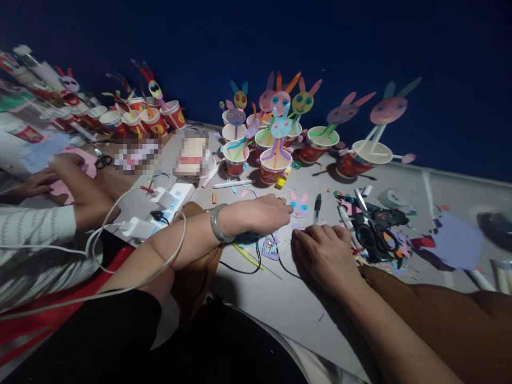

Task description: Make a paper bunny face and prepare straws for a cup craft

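Observation:
My left hand (pixel 260 213), with a bangle on the wrist, reaches in over the table, its fingers curled and pressed together. Its fingertips are at the left edge of a small lilac paper rabbit face (pixel 299 208) with pink ears and blue eyes. What lies under those fingers is hidden. My right hand (pixel 326 253) rests on the table to the right with bent fingers, their tips out of sight. Just beyond its knuckles lies a black-and-clear pen (pixel 317 207). Black scissors (pixel 372 232) lie on paper scraps right of this hand.
Paper cups (pixel 276 165) with rabbit figures on coloured stems stand along the blue wall. At left are a power strip (pixel 174 205), a looping white cable (pixel 116 210) and another person's hands (pixel 66 170). A tape roll (pixel 393 198) and purple paper (pixel 458 240) lie at right.

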A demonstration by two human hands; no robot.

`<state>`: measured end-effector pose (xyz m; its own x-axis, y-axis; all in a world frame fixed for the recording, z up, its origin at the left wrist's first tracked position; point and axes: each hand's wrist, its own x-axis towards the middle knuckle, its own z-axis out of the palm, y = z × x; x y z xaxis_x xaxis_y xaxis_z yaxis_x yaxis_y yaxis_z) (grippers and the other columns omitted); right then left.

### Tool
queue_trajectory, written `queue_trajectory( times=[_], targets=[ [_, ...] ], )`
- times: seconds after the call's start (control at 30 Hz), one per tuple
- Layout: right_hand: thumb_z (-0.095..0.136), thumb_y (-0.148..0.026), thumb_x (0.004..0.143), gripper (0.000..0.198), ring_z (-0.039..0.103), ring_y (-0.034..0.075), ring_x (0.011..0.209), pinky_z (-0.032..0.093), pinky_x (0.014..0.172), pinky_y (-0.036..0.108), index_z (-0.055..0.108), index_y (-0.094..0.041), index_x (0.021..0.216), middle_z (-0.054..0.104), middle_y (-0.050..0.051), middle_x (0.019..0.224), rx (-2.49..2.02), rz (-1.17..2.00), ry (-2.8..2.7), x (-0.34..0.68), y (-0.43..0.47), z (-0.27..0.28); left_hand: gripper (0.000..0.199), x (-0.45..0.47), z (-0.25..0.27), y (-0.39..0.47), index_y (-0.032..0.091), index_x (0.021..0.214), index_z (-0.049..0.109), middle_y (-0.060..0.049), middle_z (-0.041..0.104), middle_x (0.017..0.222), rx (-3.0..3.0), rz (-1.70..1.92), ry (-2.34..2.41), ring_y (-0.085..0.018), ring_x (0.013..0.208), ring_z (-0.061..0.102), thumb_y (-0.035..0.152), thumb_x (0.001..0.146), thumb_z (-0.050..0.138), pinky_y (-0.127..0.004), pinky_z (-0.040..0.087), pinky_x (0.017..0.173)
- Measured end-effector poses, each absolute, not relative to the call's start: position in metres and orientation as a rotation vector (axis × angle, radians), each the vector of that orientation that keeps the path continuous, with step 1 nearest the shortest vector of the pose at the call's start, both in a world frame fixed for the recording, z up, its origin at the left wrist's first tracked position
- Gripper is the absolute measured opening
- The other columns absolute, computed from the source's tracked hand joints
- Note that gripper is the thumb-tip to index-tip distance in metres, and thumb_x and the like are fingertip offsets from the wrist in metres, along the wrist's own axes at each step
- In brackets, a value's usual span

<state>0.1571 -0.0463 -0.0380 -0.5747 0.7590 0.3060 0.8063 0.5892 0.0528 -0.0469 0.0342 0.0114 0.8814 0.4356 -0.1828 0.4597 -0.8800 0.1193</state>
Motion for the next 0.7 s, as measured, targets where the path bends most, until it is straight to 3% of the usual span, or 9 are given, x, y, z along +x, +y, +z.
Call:
queue_trajectory(
  times=[0.2, 0.47, 0.6, 0.7],
  targets=[
    [0.054, -0.015, 0.091, 0.024, 0.051, 0.023, 0.081, 0.028, 0.083, 0.039, 0.075, -0.015, 0.104, 0.068, 0.01, 0.086, -1.313, -0.279, -2.602, 0.153, -0.051, -0.04, 0.025, -0.044, 0.009, 0.025, 0.015, 0.096, 0.07, -0.01, 0.07, 0.112, 2.822, -0.315, 0.657, -0.022, 0.102, 0.059, 0.0, 0.084, 0.055, -0.035, 0.038, 0.081],
    [0.057, -0.02, 0.093, 0.017, 0.053, 0.023, 0.081, 0.03, 0.083, 0.042, 0.074, -0.018, 0.095, 0.069, 0.01, 0.084, -1.417, -0.353, -2.413, 0.174, -0.043, -0.026, 0.026, -0.043, 0.024, 0.036, 0.013, 0.096, 0.07, -0.011, 0.072, 0.092, 2.831, -0.311, 0.755, -0.02, 0.091, 0.06, 0.001, 0.086, 0.049, -0.034, 0.038, 0.079],
    [0.062, -0.026, 0.09, 0.017, 0.053, 0.028, 0.08, 0.027, 0.074, 0.044, 0.073, -0.016, 0.082, 0.068, 0.017, 0.085, -1.68, -0.612, -2.301, 0.207, -0.033, -0.018, 0.027, -0.041, 0.029, 0.04, 0.013, 0.085, 0.07, -0.011, 0.07, 0.098, 2.902, -0.229, 0.732, -0.018, 0.088, 0.058, 0.001, 0.086, 0.046, -0.034, 0.038, 0.078],
    [0.072, -0.036, 0.084, 0.021, 0.054, 0.028, 0.074, 0.023, 0.066, 0.041, 0.07, -0.016, 0.082, 0.067, 0.021, 0.088, -1.919, -0.548, -2.246, 0.22, -0.029, -0.015, 0.028, -0.04, 0.027, 0.038, 0.013, 0.084, 0.071, -0.012, 0.069, 0.097, 2.932, -0.186, 0.761, -0.018, 0.085, 0.059, 0.003, 0.088, 0.045, -0.034, 0.038, 0.076]
  ],
)
